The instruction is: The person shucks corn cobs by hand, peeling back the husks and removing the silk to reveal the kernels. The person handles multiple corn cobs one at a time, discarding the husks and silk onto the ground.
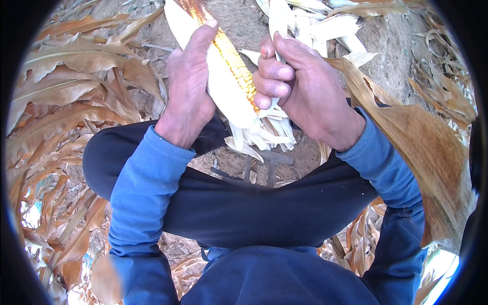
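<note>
My left hand (188, 89) is wrapped round an ear of corn (238, 68), its thumb lying on top. The ear slants from upper left to lower right. A strip of yellow kernels shows along it, while pale husk (223, 84) still covers its near-left side. Brown silk (195, 9) hangs at the far end. My right hand (307, 84) is closed beside the ear, pinching a strip of pale husk (278, 18) between thumb and fingers. The strip's lower part passes behind the fingers. Torn husk ends (264, 134) fan out below the ear's lower end.
Peeled husks (330, 30) lie heaped on the bare soil (391, 46) beyond my right hand. Dry corn leaves (71, 81) crowd the left side. One broad brown leaf (422, 147) arches close to my right forearm. My folded legs (254, 203) are in front of me.
</note>
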Tool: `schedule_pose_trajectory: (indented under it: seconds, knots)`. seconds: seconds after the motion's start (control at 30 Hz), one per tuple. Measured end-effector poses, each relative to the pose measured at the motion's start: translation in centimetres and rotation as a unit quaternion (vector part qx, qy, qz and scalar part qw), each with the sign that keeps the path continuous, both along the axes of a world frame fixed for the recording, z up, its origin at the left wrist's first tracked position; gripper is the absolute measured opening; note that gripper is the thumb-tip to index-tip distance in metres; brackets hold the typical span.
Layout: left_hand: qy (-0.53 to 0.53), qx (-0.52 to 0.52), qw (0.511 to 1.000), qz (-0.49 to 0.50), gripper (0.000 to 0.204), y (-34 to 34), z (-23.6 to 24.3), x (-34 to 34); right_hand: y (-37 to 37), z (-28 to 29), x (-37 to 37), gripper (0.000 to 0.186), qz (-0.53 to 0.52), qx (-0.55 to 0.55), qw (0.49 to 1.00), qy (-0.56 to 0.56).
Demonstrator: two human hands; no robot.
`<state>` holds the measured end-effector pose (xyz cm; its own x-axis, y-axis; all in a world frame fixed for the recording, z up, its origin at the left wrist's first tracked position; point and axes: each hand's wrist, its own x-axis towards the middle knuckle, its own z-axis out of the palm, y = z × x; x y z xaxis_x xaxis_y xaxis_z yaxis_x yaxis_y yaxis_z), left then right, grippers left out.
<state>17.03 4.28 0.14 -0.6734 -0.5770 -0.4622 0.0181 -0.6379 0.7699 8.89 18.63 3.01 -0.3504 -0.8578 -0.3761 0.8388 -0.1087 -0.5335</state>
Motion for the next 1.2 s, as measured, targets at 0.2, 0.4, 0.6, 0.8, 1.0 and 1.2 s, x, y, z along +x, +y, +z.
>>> schedule_pose_trajectory:
  seconds: [0.2,0.4,0.6,0.8,1.0,1.2]
  knots:
    - [0.055,0.113,0.989,-0.079,0.031,-0.7,-0.5,0.5,0.0,0.4,-0.7,0.030,0.068,0.015,0.995,-0.076]
    - [0.100,0.200,0.964,-0.141,0.030,-1.1,-0.2,0.4,-0.5,0.2,-1.8,0.032,0.185,-0.030,0.976,-0.115]
    - [0.152,0.227,0.947,-0.169,0.028,-1.2,-0.8,0.6,-0.5,-0.2,-1.7,0.033,0.213,-0.073,0.971,-0.082]
    - [0.141,0.261,0.937,-0.187,0.030,-1.3,-1.0,0.9,-0.5,0.1,-1.6,0.034,0.218,-0.092,0.965,-0.114]
    - [0.082,0.256,0.955,-0.127,0.031,-0.1,1.3,0.2,-0.9,0.5,-2.0,0.035,0.219,-0.109,0.958,-0.148]
    - [0.081,0.233,0.958,-0.146,0.035,-0.5,-0.8,0.6,-0.7,0.3,-2.6,0.027,0.277,-0.146,0.939,-0.140]
